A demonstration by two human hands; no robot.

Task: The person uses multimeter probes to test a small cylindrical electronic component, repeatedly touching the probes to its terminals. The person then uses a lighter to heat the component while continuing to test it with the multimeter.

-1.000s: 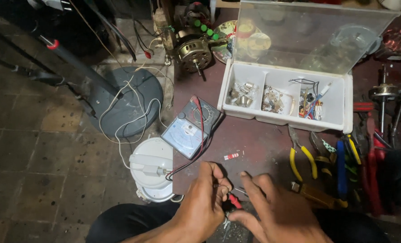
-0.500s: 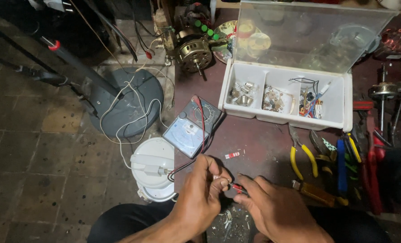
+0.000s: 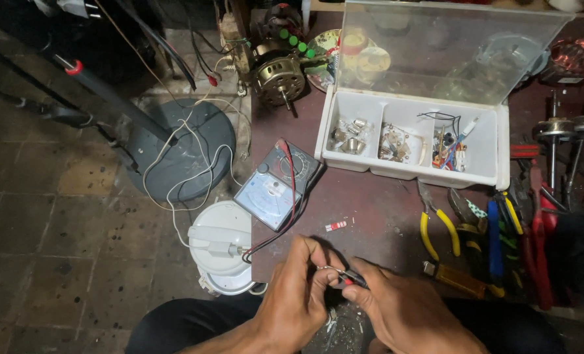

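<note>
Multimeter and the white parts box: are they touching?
Apart. The head view shows a strip of bare table between the multimeter and the white parts box.

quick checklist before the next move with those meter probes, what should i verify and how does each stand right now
1. Red probe tip pinched in the right hand: ok.
2. Small wire part gripped by the left hand: ok.
3. Probe tip actually touching the wire part: cannot tell, the fingers hide the contact.
4. Meter lying face up where the dial can be read: ok.
5. Red and black leads running free to the hands: not ok, they drape across the meter face.
6. Pliers and the open parts box within view on the bench: ok.
</note>
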